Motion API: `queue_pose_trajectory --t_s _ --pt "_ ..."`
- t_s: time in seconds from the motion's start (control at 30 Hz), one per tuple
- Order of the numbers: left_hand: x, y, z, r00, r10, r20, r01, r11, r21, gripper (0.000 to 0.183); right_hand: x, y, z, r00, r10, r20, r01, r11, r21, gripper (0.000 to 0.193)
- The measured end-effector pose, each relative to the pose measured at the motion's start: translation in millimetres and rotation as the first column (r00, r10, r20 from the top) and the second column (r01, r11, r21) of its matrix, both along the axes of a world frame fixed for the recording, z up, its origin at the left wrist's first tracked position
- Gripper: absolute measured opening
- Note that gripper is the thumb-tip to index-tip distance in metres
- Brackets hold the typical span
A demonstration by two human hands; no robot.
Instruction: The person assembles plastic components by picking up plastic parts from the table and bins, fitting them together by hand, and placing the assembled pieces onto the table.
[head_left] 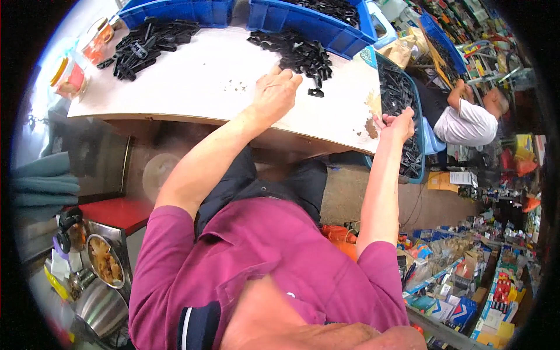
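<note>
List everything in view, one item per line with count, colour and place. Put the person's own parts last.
table: one, white worn top, ahead of the person
black plastic parts: a pile, centre-right of the table
second pile of black parts: one, far left of the table
single black part: one, just right of the left hand
blue bins: at least two, along the table's far edge
blue crate: one, full of black parts, at the table's right end
clear jars: about two, orange contents, table's left corner
another person: one, white top, far right
metal bowl: one, lower left
left hand: fist closed on the table
right hand: at the crate's edge, grip contents hidden
</note>
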State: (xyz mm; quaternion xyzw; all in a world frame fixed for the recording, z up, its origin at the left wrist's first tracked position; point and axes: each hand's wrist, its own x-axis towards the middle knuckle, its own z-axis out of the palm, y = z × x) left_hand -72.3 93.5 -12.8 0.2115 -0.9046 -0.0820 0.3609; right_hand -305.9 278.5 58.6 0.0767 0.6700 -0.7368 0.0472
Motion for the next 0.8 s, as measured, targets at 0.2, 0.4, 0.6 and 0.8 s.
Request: queue_pose_trajectory --t_s 0.2,0.4,0.6,0.8 --pt "-4 -5 -2 0.989 0.082 -0.12 -0.046 0.96 0.275 0.011 71 -33 -24 0.873 0.483 0.075 -0.473 0.873 -0.12 0.029" --pt "8 3 24 0.94 -0.098 -0.327 0.341 0.227 0.912 0.02 111 -60 -33 0.62 0.784 -0.024 -0.784 0.618 -0.047 0.022" --pt "-1 17 7 0.866 0.061 -0.496 0.498 -0.189 0.846 0.02 131 -65 -40 0.676 0.737 0.011 -0.737 0.676 -0.019 0.022" --pt "2 43 4 0.839 0.011 -0.543 0.455 0.533 0.713 0.025 138 -76 -48 0.746 0.66 -0.091 -0.657 0.751 0.058 0.023"
